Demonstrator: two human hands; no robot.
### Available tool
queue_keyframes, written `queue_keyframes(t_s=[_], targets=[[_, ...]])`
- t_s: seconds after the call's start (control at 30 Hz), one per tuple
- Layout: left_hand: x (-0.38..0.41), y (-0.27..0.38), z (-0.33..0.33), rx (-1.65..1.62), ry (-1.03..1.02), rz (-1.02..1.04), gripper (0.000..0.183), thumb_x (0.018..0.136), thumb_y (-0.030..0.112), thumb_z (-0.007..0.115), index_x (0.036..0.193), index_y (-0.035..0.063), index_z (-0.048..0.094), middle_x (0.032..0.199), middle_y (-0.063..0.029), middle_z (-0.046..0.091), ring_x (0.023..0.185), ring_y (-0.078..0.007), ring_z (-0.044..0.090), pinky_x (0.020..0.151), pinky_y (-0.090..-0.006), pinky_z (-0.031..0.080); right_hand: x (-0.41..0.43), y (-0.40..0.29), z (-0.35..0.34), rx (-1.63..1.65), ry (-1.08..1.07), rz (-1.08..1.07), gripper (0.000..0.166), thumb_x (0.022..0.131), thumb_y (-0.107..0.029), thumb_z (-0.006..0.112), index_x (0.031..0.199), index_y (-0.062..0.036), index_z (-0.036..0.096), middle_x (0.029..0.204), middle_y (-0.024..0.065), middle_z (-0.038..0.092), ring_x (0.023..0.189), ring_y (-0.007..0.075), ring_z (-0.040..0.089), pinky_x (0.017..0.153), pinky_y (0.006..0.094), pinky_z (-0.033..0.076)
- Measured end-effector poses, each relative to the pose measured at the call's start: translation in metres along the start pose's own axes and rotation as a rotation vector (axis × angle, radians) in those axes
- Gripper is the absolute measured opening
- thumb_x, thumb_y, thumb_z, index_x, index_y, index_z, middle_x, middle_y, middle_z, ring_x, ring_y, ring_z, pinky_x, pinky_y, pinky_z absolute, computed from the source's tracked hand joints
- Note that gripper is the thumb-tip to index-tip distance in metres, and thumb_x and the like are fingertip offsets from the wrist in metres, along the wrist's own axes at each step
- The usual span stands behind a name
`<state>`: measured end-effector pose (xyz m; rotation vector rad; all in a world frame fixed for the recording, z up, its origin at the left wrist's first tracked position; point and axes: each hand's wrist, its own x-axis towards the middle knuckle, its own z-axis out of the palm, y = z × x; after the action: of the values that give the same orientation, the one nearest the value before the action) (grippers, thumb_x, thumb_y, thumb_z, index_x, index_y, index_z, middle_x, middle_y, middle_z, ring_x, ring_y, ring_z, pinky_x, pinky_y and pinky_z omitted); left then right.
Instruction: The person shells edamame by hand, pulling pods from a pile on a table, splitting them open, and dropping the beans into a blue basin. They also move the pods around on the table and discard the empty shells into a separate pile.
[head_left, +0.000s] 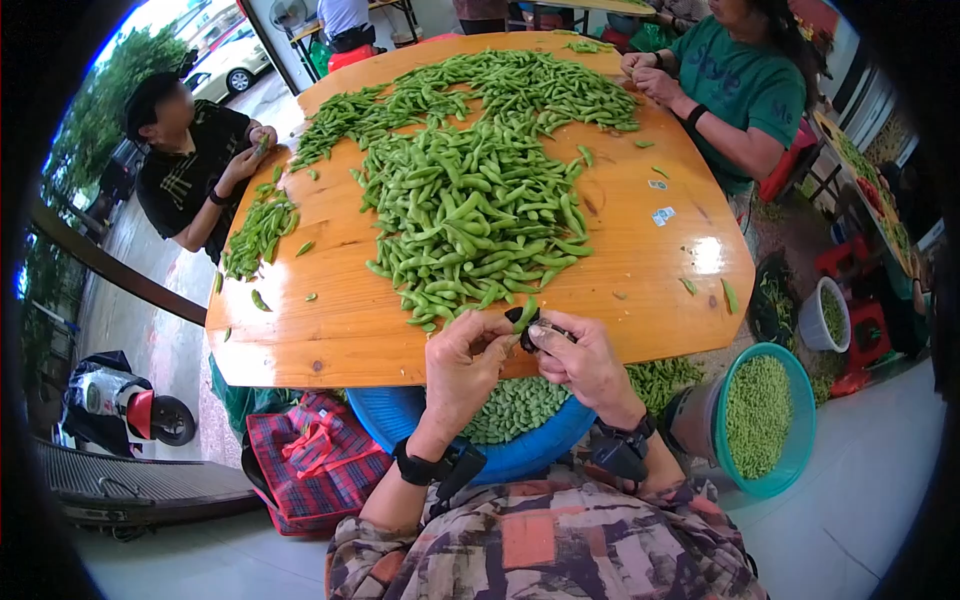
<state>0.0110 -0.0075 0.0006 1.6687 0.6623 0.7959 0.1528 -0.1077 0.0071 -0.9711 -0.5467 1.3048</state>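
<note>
My left hand (469, 360) and my right hand (581, 360) meet above the near edge of the wooden table (315, 300). Between their fingertips is one green soybean pod (528, 312), pinched from both sides. Black coverings (529, 339) sit at the fingertips around the pod; their exact form is partly hidden. Just beyond my hands lies a large heap of soybean pods (472, 217). Below them, by my lap, a blue basin (517, 457) holds shelled green beans (510, 412), partly covered by my forearms.
A person in black (187, 157) sits at the left, another in green (739, 90) at the right, both handling pods. Right of me stands a teal-rimmed bucket (806, 427) of shelled beans (757, 412). A plaid bag (315, 465) is at my left; a scooter (127, 409) stands farther out.
</note>
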Motion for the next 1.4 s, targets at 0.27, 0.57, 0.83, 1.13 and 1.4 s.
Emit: queue_keyframes(t_s=[0.27,0.57,0.83,1.13,1.4], targets=[[-0.005,0.002,-0.004,-0.603,-0.122,-0.254,0.014,0.083,-0.006,0.067,0.088,0.0023,0.057,0.073,-0.0049,0.061,0.059,-0.0123,0.061,0.048,-0.0213,0.045,-0.005,-0.007,-0.01,0.021,-0.144,0.031,0.021,0.097,-0.006,0.055,0.114,0.0029,0.062,0.069,-0.0057,0.046,0.053,0.0013,0.034,0.045,0.0186,0.026],[-0.009,0.007,-0.001,-0.703,-0.208,-0.359,0.035,0.084,0.002,0.071,0.115,-0.0018,0.054,0.082,-0.0067,0.063,0.063,-0.0141,0.061,0.054,-0.0235,0.047,-0.011,-0.011,-0.006,-0.087,-0.095,0.045,0.021,0.097,-0.008,0.055,0.114,0.001,0.064,0.064,-0.0068,0.046,0.052,0.0011,0.037,0.045,0.0185,0.029],[-0.015,0.002,-0.01,0.125,-0.201,0.034,0.029,0.082,0.002,0.073,0.108,-0.0024,0.061,0.072,-0.0104,0.065,0.067,-0.0165,0.067,0.056,-0.0276,0.052,-0.011,0.0,0.003,-0.415,-0.027,-0.097,0.012,0.092,-0.007,0.056,0.088,0.0007,0.065,0.062,-0.0029,0.048,0.054,0.0048,0.044,0.05,0.0223,0.038],[-0.016,-0.012,-0.006,0.437,-0.087,0.448,0.028,0.089,0.002,0.063,0.114,-0.0081,0.058,0.086,-0.0208,0.067,0.069,-0.0326,0.068,0.06,-0.0358,0.053,-0.01,0.005,0.012,-0.625,0.075,-0.306,0.009,0.087,-0.003,0.059,0.088,0.0062,0.061,0.072,0.0085,0.054,0.062,0.013,0.051,0.057,0.0311,0.042],[-0.025,-0.012,0.017,0.377,0.07,0.242,0.031,0.09,-0.002,0.053,0.12,-0.0094,0.055,0.099,-0.0281,0.062,0.089,-0.0415,0.063,0.077,-0.0415,0.052,-0.005,0.012,0.019,-0.668,0.131,-0.36,0.008,0.085,-0.002,0.061,0.088,0.0053,0.06,0.075,0.0158,0.056,0.063,0.0274,0.055,0.059,0.0346,0.044]])
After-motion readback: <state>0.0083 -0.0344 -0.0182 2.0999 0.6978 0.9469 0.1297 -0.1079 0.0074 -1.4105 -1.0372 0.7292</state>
